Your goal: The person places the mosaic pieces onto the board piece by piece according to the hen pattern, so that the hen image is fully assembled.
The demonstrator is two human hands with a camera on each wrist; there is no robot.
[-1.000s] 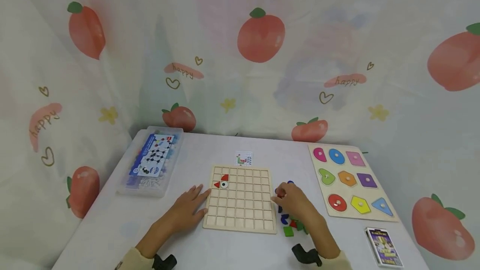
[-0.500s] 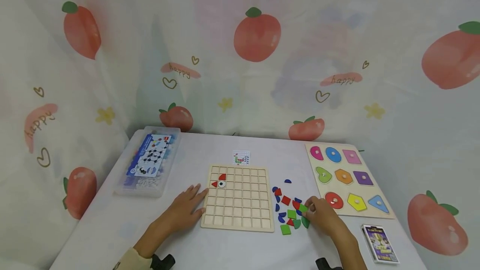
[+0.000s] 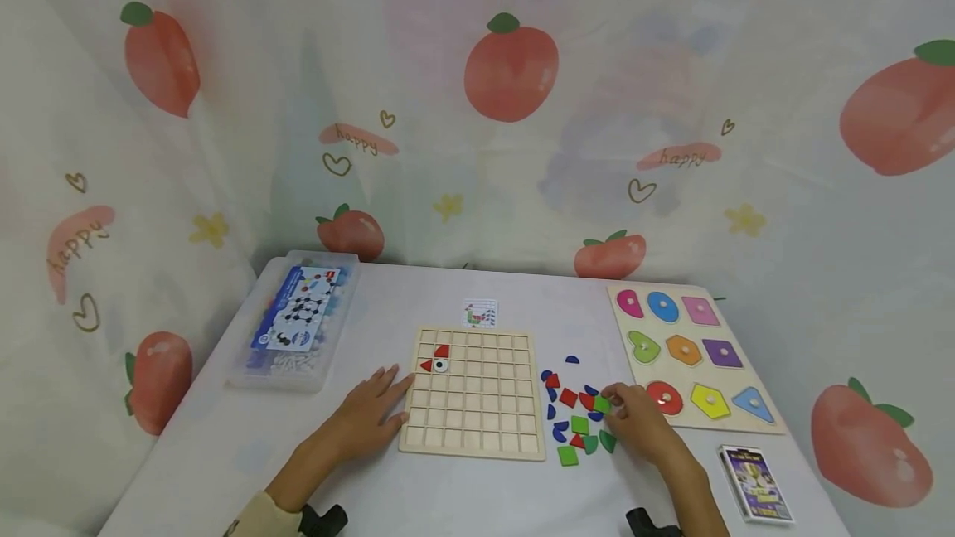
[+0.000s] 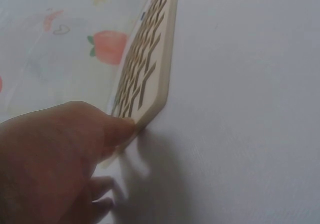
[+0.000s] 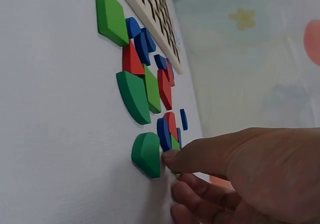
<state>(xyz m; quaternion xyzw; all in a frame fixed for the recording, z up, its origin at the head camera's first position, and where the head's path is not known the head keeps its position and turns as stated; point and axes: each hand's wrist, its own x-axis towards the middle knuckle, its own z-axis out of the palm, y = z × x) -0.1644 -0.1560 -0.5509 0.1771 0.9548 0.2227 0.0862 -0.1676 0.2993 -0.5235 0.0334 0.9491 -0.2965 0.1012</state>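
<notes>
Right hand point(image 3: 636, 423) pinches a green tile point(image 3: 602, 406): light, stiff, slick, best held by its edges; left hand point(image 3: 370, 409) lies spread against the board point(image 3: 473, 393)

The word "happy" stands in script on the curtain point(image 3: 358, 139), repeated on several pink patches; other print is unreadable.

Lying on the counter point(image 3: 462, 504): clear plastic box point(image 3: 297, 321) far left; shape-peg puzzle board point(image 3: 690, 359) far right; card deck point(image 3: 755, 485) near right; small pattern card point(image 3: 479, 313) centre back.
</notes>
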